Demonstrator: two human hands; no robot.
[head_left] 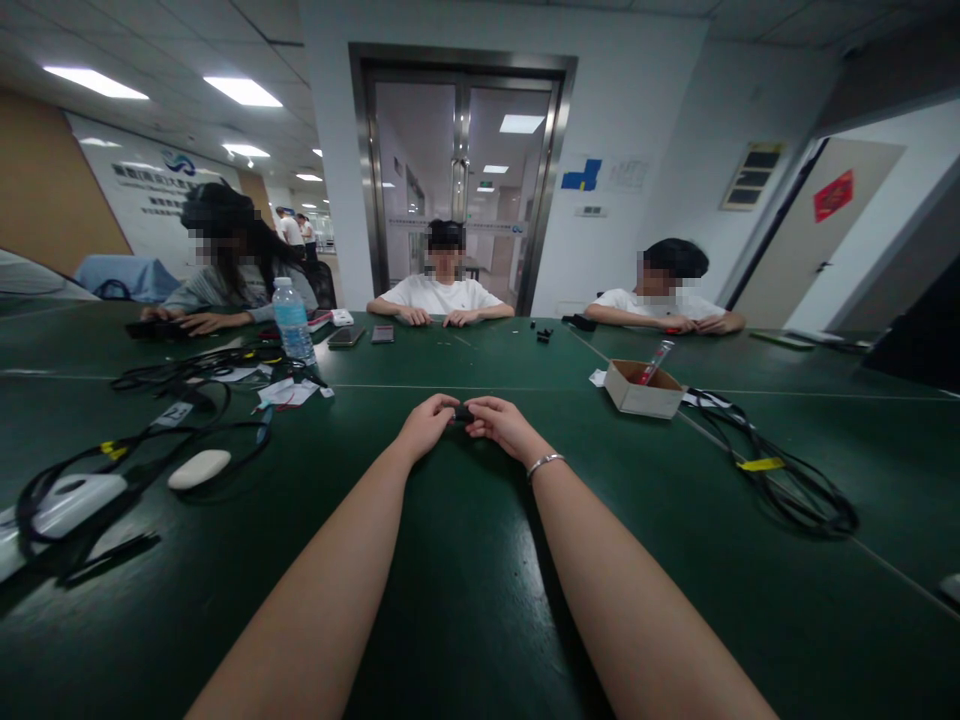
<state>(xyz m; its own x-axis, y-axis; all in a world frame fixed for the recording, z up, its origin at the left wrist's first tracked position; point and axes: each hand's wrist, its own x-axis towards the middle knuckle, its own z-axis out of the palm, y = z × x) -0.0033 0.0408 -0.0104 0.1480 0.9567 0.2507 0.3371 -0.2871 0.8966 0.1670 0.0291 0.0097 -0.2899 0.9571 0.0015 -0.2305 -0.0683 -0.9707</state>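
Both my arms reach forward over the green table. A small black object sits between my fingertips; its kind is too small to make out. My left hand pinches its left end with thumb and fingers. On its other end, my right hand closes its fingertips, with a silver bracelet round the wrist. The two hands almost meet, and the fingers cover much of the object.
Left lie black cables, a white mouse and a water bottle. To the right stand an open cardboard box and a coiled cable. Small black pieces lie farther back. Three people sit across the table.
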